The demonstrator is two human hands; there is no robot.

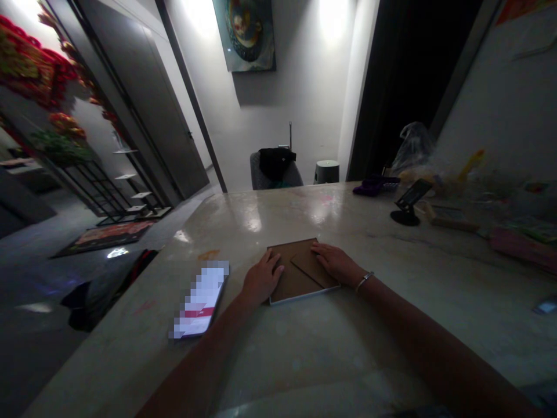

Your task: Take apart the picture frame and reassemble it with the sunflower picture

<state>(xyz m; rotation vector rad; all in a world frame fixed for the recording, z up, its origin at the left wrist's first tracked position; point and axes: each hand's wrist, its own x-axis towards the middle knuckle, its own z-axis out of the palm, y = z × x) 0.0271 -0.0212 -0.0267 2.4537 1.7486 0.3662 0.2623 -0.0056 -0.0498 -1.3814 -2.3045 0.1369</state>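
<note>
Forearms (413, 325) are being held apart; between unclenched left grip (260, 280) and right grip (340, 264), brown board (296, 280) is being touched.

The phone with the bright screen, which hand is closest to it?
Left. The left hand is to the right of the phone, not touching it; the right hand is farther away, at the brown board's right side.

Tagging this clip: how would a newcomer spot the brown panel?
On the pale table, look between the left hand and right hand. The brown panel lies flat there; unlike the bright-screened phone, it bears a slanting dark line.
</note>
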